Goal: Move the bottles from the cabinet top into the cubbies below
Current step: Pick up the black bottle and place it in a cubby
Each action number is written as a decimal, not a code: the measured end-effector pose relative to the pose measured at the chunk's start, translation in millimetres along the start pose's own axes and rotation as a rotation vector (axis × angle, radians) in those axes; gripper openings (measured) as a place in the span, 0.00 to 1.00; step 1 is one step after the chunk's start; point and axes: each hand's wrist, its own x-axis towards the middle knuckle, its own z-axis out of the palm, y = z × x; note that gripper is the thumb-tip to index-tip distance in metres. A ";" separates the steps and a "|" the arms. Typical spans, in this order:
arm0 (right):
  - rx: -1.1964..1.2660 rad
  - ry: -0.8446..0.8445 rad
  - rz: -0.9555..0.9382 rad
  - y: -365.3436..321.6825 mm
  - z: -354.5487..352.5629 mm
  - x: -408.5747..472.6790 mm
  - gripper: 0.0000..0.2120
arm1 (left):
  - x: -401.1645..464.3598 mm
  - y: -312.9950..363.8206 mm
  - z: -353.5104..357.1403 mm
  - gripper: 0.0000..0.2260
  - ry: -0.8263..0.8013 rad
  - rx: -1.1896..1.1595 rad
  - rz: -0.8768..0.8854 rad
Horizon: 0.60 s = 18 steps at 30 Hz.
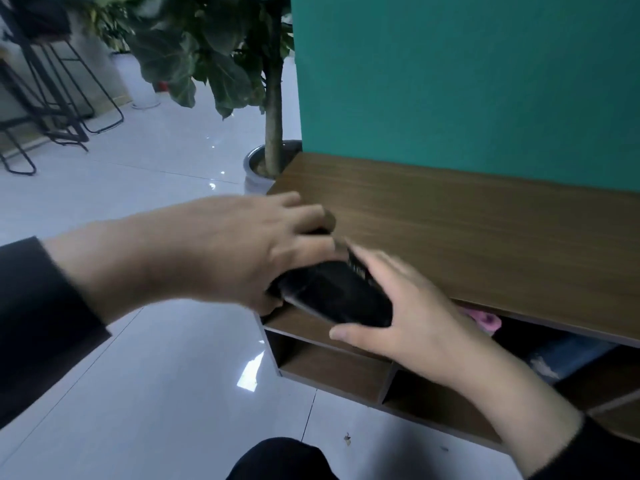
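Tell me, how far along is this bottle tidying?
Nearly done, it seems: the visible stretch of the cabinet top holds no bottles. In hand: both the left hand and right hand hold a black bottle by the top-left cubby. Left: sliding it inside.

The left hand (242, 251) reached in palm-down with fingers curled in a grip, while the right hand (412, 306) came up opposite, fingers spread and thumb out, both forearms dark-sleeved.
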 end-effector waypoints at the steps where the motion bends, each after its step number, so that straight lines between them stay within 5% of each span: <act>1: 0.059 -0.022 0.017 -4.0 9.3 -3.2 0.43 | -7.5 5.8 4.4 0.32 0.019 0.011 0.058; 5: 0.319 -0.072 0.179 -8.5 56.9 -12.3 0.37 | -33.7 18.0 35.2 0.35 0.044 -0.136 0.041; 12: 0.390 0.081 0.335 4.0 148.8 -24.6 0.42 | -63.1 98.9 119.1 0.37 0.526 -1.232 -1.065; 15: 0.388 0.076 0.377 12.3 177.3 -24.1 0.43 | -50.3 121.6 142.4 0.33 0.521 -1.393 -1.250; 18: 0.408 0.028 0.414 23.2 189.8 -22.0 0.33 | -36.5 119.6 161.9 0.31 0.535 -1.415 -1.335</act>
